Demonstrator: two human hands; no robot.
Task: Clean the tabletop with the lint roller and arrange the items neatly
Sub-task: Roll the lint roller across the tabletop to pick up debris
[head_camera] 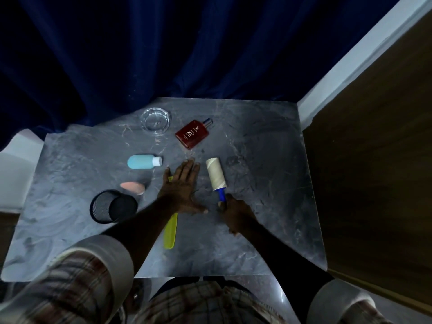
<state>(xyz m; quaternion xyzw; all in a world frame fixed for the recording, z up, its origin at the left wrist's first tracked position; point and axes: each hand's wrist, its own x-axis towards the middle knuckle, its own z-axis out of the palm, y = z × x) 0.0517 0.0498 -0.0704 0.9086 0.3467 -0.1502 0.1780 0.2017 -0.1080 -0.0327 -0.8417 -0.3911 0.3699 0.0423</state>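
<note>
- Grey marbled tabletop [257, 230], seen from my head camera; dark blue curtain [140, 54] behind it, wooden panel [374, 160] along its right edge.
- Right hand [236, 216]: fingers closed around the blue handle of the lint roller [216, 175]. I see the pale roll lying on the tabletop near its middle, pointing away from me.
- Left hand [184, 185]: pressed flat on the tabletop just left of the roller, fingers straight and slightly apart, gripping nothing. It lies across the yellow comb [170, 232], whose lower end shows below the wrist.
- Red perfume bottle [192, 134]: lying flat beyond the left hand's fingertips, cap toward the far right.
- Clear glass ashtray [155, 121]: just left of the perfume bottle, near the far edge.
- Light blue bottle [143, 161]: on its side, white cap toward the left hand.
- Pink makeup sponge [132, 187]: lying between the blue bottle and the black mesh cup [113, 206], which is tipped on its side.
</note>
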